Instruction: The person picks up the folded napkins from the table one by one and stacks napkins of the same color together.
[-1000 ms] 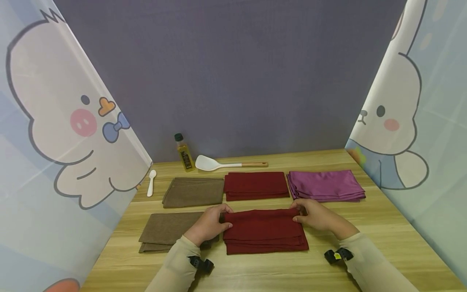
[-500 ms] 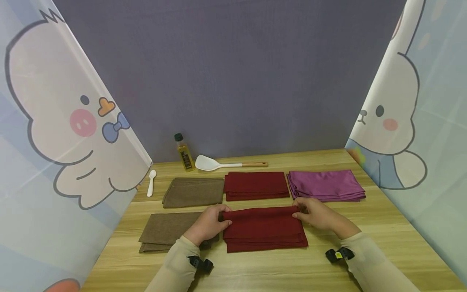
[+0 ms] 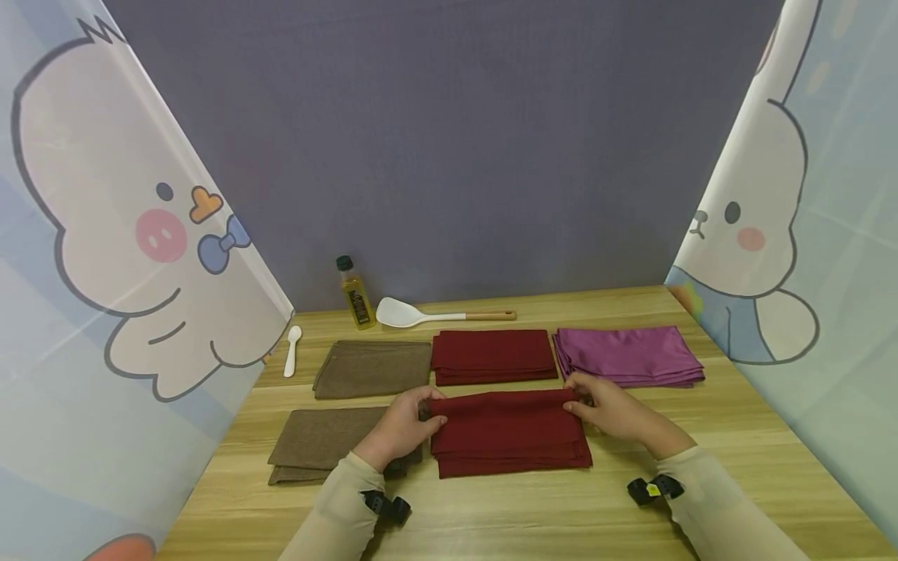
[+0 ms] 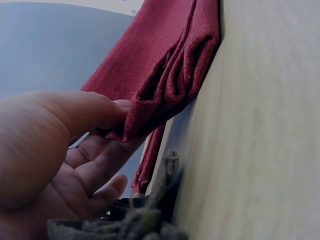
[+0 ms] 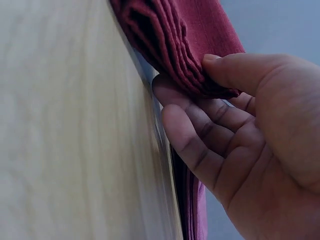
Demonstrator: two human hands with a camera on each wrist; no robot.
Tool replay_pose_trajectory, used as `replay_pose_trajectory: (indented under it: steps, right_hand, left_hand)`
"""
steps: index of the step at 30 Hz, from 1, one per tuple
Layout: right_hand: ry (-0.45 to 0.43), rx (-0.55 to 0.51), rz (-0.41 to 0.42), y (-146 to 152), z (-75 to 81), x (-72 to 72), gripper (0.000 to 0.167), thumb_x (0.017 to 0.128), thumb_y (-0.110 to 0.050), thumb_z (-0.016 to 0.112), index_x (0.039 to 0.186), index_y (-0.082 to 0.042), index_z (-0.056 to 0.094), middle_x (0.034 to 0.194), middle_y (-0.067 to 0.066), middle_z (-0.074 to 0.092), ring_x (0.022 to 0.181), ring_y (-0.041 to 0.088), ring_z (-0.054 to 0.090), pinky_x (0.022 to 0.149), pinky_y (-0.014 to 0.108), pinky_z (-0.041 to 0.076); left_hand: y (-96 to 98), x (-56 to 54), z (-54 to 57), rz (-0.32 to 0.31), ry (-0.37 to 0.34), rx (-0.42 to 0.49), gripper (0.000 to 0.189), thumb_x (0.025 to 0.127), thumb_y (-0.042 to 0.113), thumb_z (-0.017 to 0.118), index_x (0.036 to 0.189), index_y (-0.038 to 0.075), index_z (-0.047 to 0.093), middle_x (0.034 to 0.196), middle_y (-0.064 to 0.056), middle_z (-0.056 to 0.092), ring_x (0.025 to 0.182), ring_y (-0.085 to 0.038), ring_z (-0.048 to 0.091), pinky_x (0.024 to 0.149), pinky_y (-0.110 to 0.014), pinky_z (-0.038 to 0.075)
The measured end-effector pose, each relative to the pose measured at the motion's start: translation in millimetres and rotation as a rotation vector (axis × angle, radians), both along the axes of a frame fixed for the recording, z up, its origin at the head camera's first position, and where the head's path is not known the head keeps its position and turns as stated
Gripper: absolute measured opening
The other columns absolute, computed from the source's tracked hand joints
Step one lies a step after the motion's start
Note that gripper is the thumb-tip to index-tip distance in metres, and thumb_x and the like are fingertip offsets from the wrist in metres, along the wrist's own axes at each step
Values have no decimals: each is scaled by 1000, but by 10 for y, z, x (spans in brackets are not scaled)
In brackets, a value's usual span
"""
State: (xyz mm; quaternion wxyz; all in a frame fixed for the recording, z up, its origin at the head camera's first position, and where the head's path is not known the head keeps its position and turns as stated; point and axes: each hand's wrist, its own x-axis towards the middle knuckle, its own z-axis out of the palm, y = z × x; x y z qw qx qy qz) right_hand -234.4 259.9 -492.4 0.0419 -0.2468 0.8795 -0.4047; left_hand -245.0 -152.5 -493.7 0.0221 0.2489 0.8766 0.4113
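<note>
A folded dark red cloth (image 3: 508,428) lies at the front middle of the table in the head view. My left hand (image 3: 398,427) pinches its far left corner between thumb and fingers. At the far right corner, my right hand (image 3: 617,411) has the same kind of pinch. Both wrist views show the layered cloth edge (image 4: 160,80) between thumb and fingers, with the held corners raised off the wood. Behind it lies a second folded red cloth (image 3: 493,356). Part of a folded brown cloth (image 3: 330,436) is hidden by my left hand.
Another folded brown cloth (image 3: 375,368) and a shiny purple cloth (image 3: 627,354) flank the back red one. Farther back are an oil bottle (image 3: 358,300) and a white spatula with a wooden handle (image 3: 435,315). A small white spoon (image 3: 291,352) lies at left. Printed curtains border both sides.
Both hands have moved slightly away from me, taking the front red cloth a short way toward the back red cloth. The other things have stayed put.
</note>
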Motion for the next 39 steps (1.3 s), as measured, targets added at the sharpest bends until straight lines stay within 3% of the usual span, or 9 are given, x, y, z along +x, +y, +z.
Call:
replay_pose_trajectory:
  steps: [5,10,17,27,31,35,39]
  right_hand:
    - [16,-29,3,-3,0,0,16,104,-14,69,114,-12,57,83,1,64,50,9,55,49,29,51]
    - [43,-57,-11,-9,-11,-4,14,104,-15,68,115,-14,58,87,1,63,54,12,57,50,30,52]
    - [67,-95,-38,-17,-24,-22,12,103,-15,69,113,-15,62,88,2,62,59,12,57,51,30,52]
    - [162,-85,-123,-44,-15,-40,11,101,-15,72,111,-18,67,84,-5,58,71,9,52,61,29,47]
    - [117,-110,-109,-50,-17,-34,9,104,-16,68,112,-19,64,84,-4,61,68,11,54,60,29,49]
    - [-10,-198,-45,-52,-12,-13,11,109,-15,59,120,-12,59,93,5,70,71,16,67,59,34,58]
    - [-121,-264,16,-60,-7,1,19,112,-14,51,129,-5,51,103,17,71,81,26,75,61,42,63]
  left_hand:
    - [-1,6,4,-12,-6,55,21,95,7,78,112,18,70,109,7,72,94,-10,67,77,-29,54]
    - [3,15,10,-5,-22,85,21,96,8,77,113,19,71,107,7,72,96,-12,69,79,-30,54]
    - [2,18,13,26,9,70,22,97,11,77,116,19,69,106,9,69,99,-15,65,83,-34,55]
    - [14,26,5,-9,-42,132,18,101,10,71,114,19,62,114,4,68,103,-18,64,83,-38,54]
    - [20,24,-5,-41,-53,149,17,103,9,67,115,15,57,112,0,67,98,-15,63,81,-34,53]
    - [21,29,-15,-46,-47,135,19,105,9,64,119,14,53,107,-2,63,86,-13,59,74,-30,50]
    - [20,31,-16,-43,-23,123,19,106,9,62,122,15,52,108,-1,61,90,-14,56,78,-30,47]
